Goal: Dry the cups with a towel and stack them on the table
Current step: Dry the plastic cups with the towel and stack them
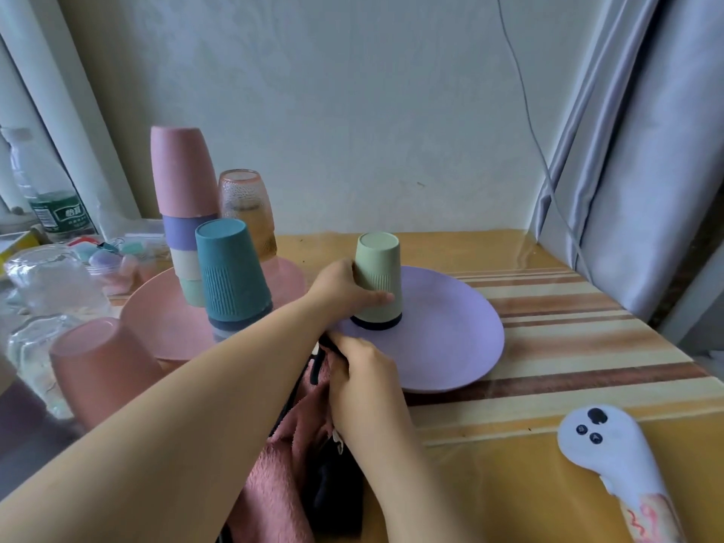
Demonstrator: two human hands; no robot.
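The glossy yellow tabletop with brown and cream stripes (548,307) carries a wide, round lilac plastic plate (450,339) near its middle and a round pink plastic plate (164,319) to the left of it. On the pink plate stands a tall leaning stack of upturned cups, pink on top, then purple, cream and green (184,213), with an upturned teal ribbed cup (231,276) in front (it sits over a darker one). The left hand (344,288) has its grip wrapped round the side of an upturned pale green ribbed cup (379,276), which stands on the lilac plate nested over a dark cup. The right hand (364,370), just nearer, has its grip curled into a fluffy pink towel (274,484). A white handheld controller (611,452) lies near the right edge.
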